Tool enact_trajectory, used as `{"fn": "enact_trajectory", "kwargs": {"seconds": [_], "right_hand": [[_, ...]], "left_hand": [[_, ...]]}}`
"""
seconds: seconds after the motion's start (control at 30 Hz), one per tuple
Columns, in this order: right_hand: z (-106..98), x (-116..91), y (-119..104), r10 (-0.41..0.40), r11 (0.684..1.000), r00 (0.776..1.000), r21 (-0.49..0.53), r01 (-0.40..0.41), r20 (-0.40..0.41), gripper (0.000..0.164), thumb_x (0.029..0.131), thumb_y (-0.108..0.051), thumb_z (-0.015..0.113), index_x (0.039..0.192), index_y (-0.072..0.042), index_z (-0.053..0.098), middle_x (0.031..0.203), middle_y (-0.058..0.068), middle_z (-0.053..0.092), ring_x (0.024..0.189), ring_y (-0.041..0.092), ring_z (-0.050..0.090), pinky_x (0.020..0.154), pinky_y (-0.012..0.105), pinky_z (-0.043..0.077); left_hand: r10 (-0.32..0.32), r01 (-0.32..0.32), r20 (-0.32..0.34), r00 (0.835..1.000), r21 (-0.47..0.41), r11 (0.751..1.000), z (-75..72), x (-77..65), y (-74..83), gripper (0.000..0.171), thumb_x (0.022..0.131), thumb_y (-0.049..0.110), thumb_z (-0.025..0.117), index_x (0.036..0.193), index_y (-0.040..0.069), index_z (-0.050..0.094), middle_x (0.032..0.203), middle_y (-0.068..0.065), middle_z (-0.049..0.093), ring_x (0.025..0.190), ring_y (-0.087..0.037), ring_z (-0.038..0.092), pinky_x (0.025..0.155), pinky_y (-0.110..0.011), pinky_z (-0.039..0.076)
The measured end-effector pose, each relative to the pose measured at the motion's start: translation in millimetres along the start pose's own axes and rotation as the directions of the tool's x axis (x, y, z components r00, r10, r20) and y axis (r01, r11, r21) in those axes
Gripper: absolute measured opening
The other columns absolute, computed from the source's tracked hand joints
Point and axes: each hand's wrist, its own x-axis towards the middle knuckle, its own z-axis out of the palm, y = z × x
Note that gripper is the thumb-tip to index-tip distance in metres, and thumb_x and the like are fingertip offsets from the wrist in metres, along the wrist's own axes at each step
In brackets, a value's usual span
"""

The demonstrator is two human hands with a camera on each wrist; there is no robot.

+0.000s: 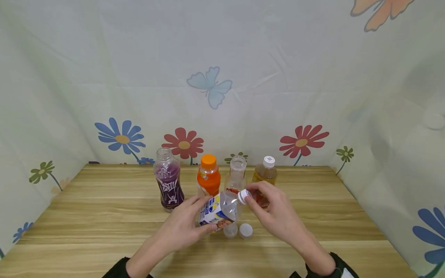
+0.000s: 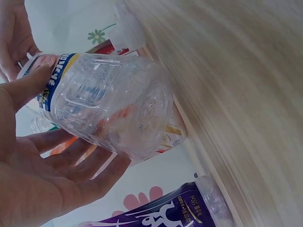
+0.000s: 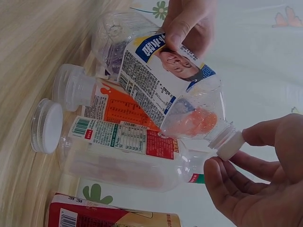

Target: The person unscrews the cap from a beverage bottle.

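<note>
Turning the white cap (image 3: 231, 145) at the mouth of the clear bottle (image 1: 219, 210) looks like the step in hand; whether it is going on or coming off cannot be told. The bottle is held tilted above the counter (image 1: 114, 227), its neck toward the right hand (image 1: 278, 208), whose fingers pinch the cap. The left hand (image 1: 184, 224) grips the bottle around its label, thumb and fingers on opposite sides. A next turn would call for the left fingers to keep the body firm without squeezing the thin plastic, and for cap and neck to stay in line. Just below the bottle lie a translucent cap (image 1: 230, 231) and a loose white lid (image 1: 246, 230). Behind stand an open purple bottle (image 1: 169, 185), an orange-capped bottle (image 1: 208, 175), an uncapped clear one (image 1: 238, 172) and a white-capped amber bottle (image 1: 265, 173).
</note>
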Motion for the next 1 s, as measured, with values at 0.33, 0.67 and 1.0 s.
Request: {"fn": "enact_trajectory", "kwargs": {"seconds": [0.33,0.67,1.0], "right_hand": [[-0.4,-0.3,-0.4,-0.056,0.998,0.998,0.026,0.056,0.012,0.025,0.09,0.001,0.069,0.113,-0.011,0.065,0.1,-0.008,0.059,0.079,0.01,0.058,0.066,0.022,0.052],[0.5,0.6,0.5,-0.088,0.994,0.996,0.064,0.089,-0.009,0.034,0.085,0.01,0.067,0.112,-0.011,0.065,0.103,-0.006,0.06,0.081,0.009,0.06,0.067,0.023,0.053],[0.7,-0.4,0.6,-0.095,0.993,0.995,0.065,0.095,-0.003,0.037,0.081,0.014,0.065,0.11,-0.009,0.064,0.107,-0.007,0.059,0.085,0.014,0.064,0.069,0.023,0.053]], "left_hand": [[-0.002,0.002,0.008,1.0,-0.012,1.0,-0.2,0.4,-1.0,0.07,0.083,0.047,0.076,0.141,0.015,0.053,0.129,0.004,0.054,0.114,-0.014,0.054,0.095,-0.035,0.043],[0.001,-0.001,0.007,1.0,-0.018,1.0,0.3,0.9,-1.5,0.069,0.083,0.047,0.076,0.14,0.016,0.053,0.126,0.006,0.055,0.109,-0.011,0.055,0.093,-0.033,0.044],[-0.008,0.008,0.021,1.0,-0.019,1.0,0.4,0.6,-2.6,0.069,0.083,0.046,0.077,0.14,0.015,0.053,0.127,0.005,0.054,0.111,-0.012,0.054,0.094,-0.034,0.044]]}}
